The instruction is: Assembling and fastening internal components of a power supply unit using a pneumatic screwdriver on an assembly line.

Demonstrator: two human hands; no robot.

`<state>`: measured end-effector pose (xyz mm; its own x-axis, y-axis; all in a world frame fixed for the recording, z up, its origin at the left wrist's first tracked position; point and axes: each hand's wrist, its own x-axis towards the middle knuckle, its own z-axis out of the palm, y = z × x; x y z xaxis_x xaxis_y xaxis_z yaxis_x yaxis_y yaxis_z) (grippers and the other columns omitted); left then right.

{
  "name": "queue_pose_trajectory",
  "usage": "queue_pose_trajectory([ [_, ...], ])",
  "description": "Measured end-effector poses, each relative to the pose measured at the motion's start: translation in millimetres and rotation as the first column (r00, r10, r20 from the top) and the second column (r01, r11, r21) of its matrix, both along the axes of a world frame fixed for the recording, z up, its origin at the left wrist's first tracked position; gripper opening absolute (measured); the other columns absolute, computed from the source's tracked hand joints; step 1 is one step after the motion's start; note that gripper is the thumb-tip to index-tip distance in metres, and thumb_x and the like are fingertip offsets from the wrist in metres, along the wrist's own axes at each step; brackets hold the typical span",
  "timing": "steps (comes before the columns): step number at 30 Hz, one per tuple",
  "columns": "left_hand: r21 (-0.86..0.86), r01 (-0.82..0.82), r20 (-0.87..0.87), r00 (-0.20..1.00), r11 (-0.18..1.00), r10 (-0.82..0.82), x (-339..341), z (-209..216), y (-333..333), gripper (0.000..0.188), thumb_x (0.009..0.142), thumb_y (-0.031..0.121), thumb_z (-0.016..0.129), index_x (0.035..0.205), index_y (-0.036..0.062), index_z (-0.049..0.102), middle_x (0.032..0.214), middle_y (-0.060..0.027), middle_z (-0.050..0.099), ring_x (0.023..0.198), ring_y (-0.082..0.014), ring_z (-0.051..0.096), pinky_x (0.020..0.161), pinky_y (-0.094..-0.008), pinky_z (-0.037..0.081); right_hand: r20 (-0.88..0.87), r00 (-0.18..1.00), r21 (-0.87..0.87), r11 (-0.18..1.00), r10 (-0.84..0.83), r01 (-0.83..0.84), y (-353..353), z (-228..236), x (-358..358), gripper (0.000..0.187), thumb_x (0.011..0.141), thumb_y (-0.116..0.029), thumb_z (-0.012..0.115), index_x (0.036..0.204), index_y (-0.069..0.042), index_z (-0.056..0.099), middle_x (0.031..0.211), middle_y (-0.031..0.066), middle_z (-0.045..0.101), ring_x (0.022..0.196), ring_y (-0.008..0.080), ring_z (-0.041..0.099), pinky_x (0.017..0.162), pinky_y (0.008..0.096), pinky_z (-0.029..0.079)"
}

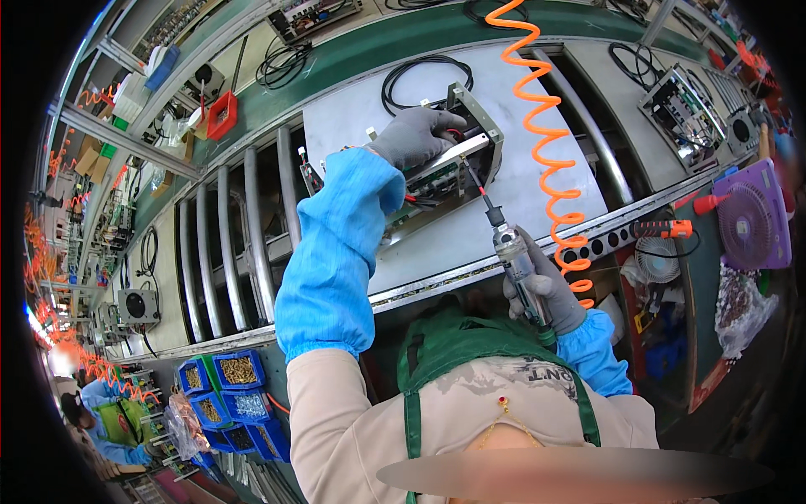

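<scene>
My right hand (pixel 550 290), in a grey glove, is wrapped round a pneumatic screwdriver (pixel 514 252). The driver's long bit points up and left, its tip at the near metal edge of an open chassis (pixel 495 139) with circuit boards inside. My left hand (pixel 416 139), also gloved in grey, lies over the chassis with fingers curled at its metal frame; the fingertips are partly hidden. The chassis stands on a white board (pixel 554 197). Blue sleeve covers reach over both my forearms.
A coiled orange air hose (pixel 550 160) hangs right of the chassis. Metal rollers (pixel 227 244) run left. Blue bins (pixel 239 371) of screws stand lower left, near another person (pixel 117 420). At right are a purple fan (pixel 747 214) and a bag of small parts (pixel 739 311).
</scene>
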<state>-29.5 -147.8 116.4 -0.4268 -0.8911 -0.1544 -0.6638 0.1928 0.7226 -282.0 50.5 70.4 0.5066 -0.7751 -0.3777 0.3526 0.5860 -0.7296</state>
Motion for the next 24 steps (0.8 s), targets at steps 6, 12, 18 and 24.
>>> queue_pose_trajectory([
  [6, 0.036, -0.029, -0.065, 0.997, 0.999, 0.031, 2.2, -4.0, -7.4, 0.042, 0.078, 0.014, 0.066, 0.120, 0.0112, 0.062, 0.099, -0.0117, 0.069, 0.091, -0.0195, 0.064, 0.083, -0.0287, 0.048, 0.013, 1.000, -0.006, 1.000, -0.003, 0.003, 1.2, 2.2, 2.1, 0.097, 0.066, -0.028, 0.064, 0.149, -0.021, 0.015, 0.083, 0.0132, 0.055, 0.056, 0.0179, 0.057, 0.053, 0.0321, 0.053],
  [12, 0.010, -0.005, -0.061, 0.998, 1.000, 0.006, 5.6, -3.1, -4.1, 0.041, 0.079, 0.013, 0.065, 0.120, 0.0109, 0.062, 0.102, -0.0123, 0.069, 0.093, -0.0201, 0.064, 0.085, -0.0278, 0.047, -0.011, 1.000, -0.005, 1.000, -0.011, 0.011, 3.1, 3.9, 4.2, 0.096, 0.067, -0.028, 0.064, 0.149, -0.020, 0.015, 0.083, 0.0130, 0.055, 0.055, 0.0176, 0.057, 0.053, 0.0319, 0.053],
  [18, -0.010, 0.041, -0.058, 0.997, 0.999, -0.042, 3.4, 17.5, 18.9, 0.045, 0.077, 0.006, 0.064, 0.121, 0.0043, 0.060, 0.102, -0.0119, 0.069, 0.091, -0.0160, 0.065, 0.086, -0.0284, 0.049, -0.043, 0.998, -0.019, 0.999, -0.037, 0.036, 6.5, 7.7, 7.1, 0.092, 0.069, -0.020, 0.060, 0.149, -0.020, 0.015, 0.082, 0.0128, 0.055, 0.055, 0.0179, 0.057, 0.053, 0.0318, 0.052],
  [24, -0.320, -0.053, 0.083, 0.993, 0.946, 0.083, -11.5, -0.4, 41.1, 0.041, 0.072, 0.006, 0.064, 0.113, 0.0077, 0.065, 0.103, -0.0114, 0.068, 0.091, -0.0206, 0.067, 0.086, -0.0295, 0.051, -0.133, 0.989, -0.067, 0.996, -0.060, 0.051, 12.0, 16.6, 15.3, 0.089, 0.072, -0.009, 0.055, 0.150, -0.019, 0.012, 0.081, 0.0125, 0.055, 0.055, 0.0188, 0.057, 0.053, 0.0324, 0.051],
])
